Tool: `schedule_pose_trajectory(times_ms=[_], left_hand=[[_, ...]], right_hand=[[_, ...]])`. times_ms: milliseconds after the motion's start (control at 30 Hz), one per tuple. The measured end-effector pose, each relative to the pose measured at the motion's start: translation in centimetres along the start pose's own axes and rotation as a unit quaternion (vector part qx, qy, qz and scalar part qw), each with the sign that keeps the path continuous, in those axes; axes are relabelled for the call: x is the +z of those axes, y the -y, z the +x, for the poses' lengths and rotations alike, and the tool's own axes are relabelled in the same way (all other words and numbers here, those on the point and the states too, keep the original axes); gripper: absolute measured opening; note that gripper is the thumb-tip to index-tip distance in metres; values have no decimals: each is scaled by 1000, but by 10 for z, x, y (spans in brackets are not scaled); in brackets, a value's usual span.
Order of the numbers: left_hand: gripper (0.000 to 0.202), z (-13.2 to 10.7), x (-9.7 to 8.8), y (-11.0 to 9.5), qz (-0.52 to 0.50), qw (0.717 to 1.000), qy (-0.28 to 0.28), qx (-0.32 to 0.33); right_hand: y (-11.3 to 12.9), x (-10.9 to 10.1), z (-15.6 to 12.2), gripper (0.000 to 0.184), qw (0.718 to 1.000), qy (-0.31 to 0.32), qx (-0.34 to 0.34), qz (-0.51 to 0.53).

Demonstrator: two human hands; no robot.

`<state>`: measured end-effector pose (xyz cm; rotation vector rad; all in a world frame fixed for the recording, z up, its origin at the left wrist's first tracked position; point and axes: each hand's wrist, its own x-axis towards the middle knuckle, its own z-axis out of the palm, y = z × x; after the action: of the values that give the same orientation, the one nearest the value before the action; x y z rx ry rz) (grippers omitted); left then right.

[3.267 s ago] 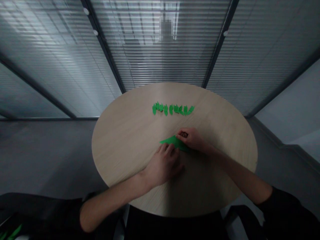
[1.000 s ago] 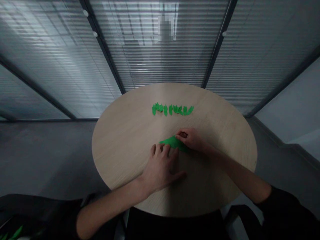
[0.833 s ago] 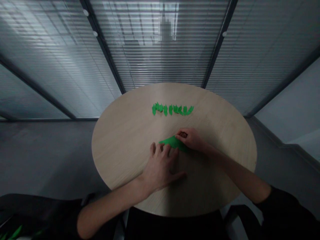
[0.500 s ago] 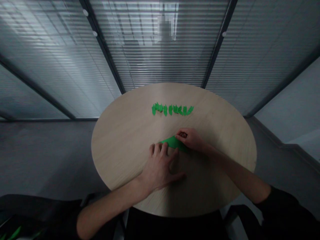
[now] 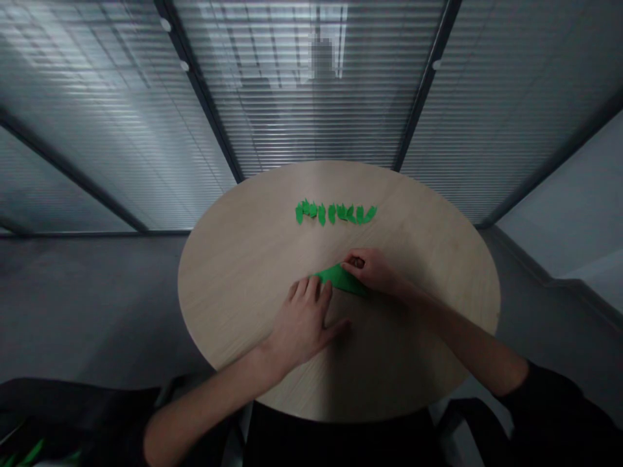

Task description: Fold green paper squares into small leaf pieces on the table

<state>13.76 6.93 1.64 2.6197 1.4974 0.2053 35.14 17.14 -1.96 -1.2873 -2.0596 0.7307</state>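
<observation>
Hands on a green paper (image 5: 341, 279) near the middle of the table: right hand (image 5: 372, 271) closed, pinching its right end; left hand (image 5: 302, 321) open, fingertips just beside its near edge. Row of green scraps (image 5: 335, 213) lies farther along the round table (image 5: 233, 285).

Black sleeves (image 5: 540, 405) end above the bare forearms (image 5: 462, 347), left hand (image 5: 302, 321) and right hand (image 5: 372, 269).

A pointed piece of green paper (image 5: 341, 279) — flat, tapering left, just below a row of small green leaf-shaped cutouts (image 5: 335, 213)
</observation>
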Motion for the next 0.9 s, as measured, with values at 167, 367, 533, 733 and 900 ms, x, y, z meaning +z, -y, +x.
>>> schedule_pose_trajectory(times_ms=[167, 367, 533, 733, 900], left_hand=[[69, -3, -1, 2, 19, 999, -25, -16], [69, -6, 3, 3, 72, 996, -55, -21], [71, -7, 3, 1, 79, 995, -51, -26], [70, -7, 4, 2, 57, 997, -48, -23], [66, 9, -3, 15, 22, 998, -59, -26]], right_hand=[[0, -1, 0, 18, 1000, 0, 0, -5], [0, 0, 0, 18, 1000, 6, 2, -1], [3, -1, 0, 16, 1000, 4, 9, -12], [5, -2, -1, 18, 1000, 6, 21, 10], [1, -1, 2, 24, 997, -15, 28, 72]])
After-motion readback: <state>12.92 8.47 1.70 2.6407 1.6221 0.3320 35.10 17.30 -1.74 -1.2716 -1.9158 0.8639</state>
